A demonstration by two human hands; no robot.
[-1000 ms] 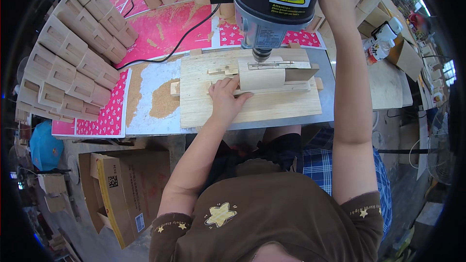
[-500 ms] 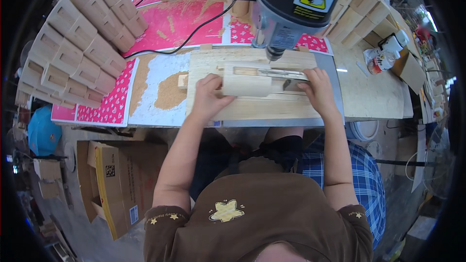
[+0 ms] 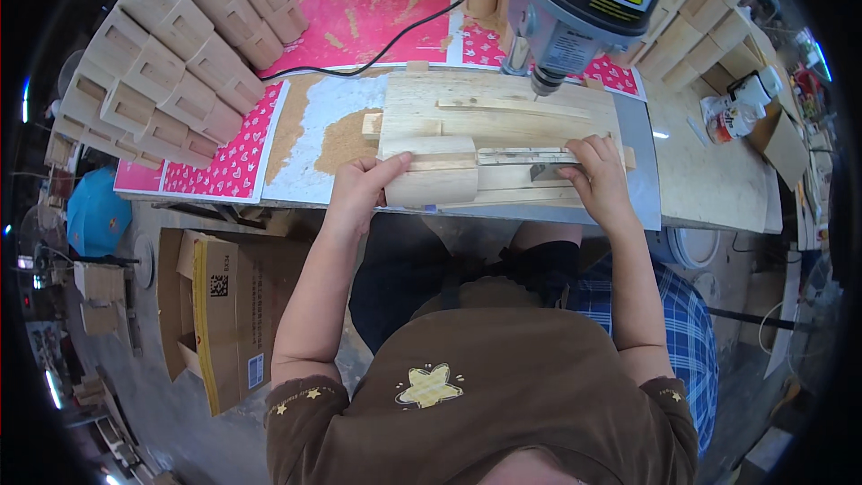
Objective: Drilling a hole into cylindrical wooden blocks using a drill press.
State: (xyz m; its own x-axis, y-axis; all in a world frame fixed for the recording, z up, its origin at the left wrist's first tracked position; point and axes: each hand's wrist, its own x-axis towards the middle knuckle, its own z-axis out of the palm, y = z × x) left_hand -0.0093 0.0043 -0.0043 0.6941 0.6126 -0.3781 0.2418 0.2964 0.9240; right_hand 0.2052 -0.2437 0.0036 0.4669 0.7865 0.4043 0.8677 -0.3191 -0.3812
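Note:
My left hand (image 3: 361,185) grips the left end of a pale, rounded wooden block (image 3: 435,185) with a long slot along its top, thumb over the upper face. My right hand (image 3: 602,181) pinches the right end of a narrow, pale strip (image 3: 514,157) with dark marks along it. A small dark metal plate (image 3: 544,172) projects below that strip, beside my right fingers. The strip's left end lies close to the block's right end; whether they touch is unclear. Both are over the near part of a wooden board (image 3: 503,130), in front of a drill press (image 3: 575,18).
Slotted wooden blocks (image 3: 162,63) stand stacked at left, with more stacks at the back and right. A black cable (image 3: 382,52) crosses the pink sheet. Sawdust (image 3: 350,145) lies left of the board. Bottles (image 3: 725,119) stand at right; an open carton (image 3: 238,305) is below the table.
The block has moved left and toward me, away from the drill. The strip, before lying along the block's slot, now lies mostly to its right. My right hand has come nearer too.

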